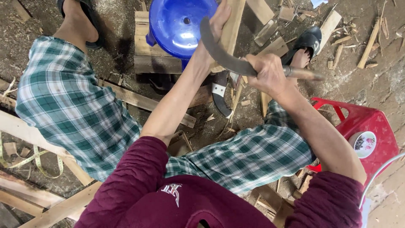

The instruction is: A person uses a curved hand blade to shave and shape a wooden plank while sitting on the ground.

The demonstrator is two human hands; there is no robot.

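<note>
Right hand (268,74) clenched around handle of curved knife (223,55), left hand (217,25) gripping wooden slat (232,25) at twelve o'clock over blue stool (177,25); shavings (236,101) already fallen, carving apparently unfinished

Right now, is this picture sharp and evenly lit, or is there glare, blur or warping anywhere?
Head view: soft, even daylight with faint shadows; white glare spots on the blue plastic stool; the curved blade and right hand look sharp, like the left hand on the wooden strip; the wide lens bows the legs and the red stool outward at the edges.
</note>
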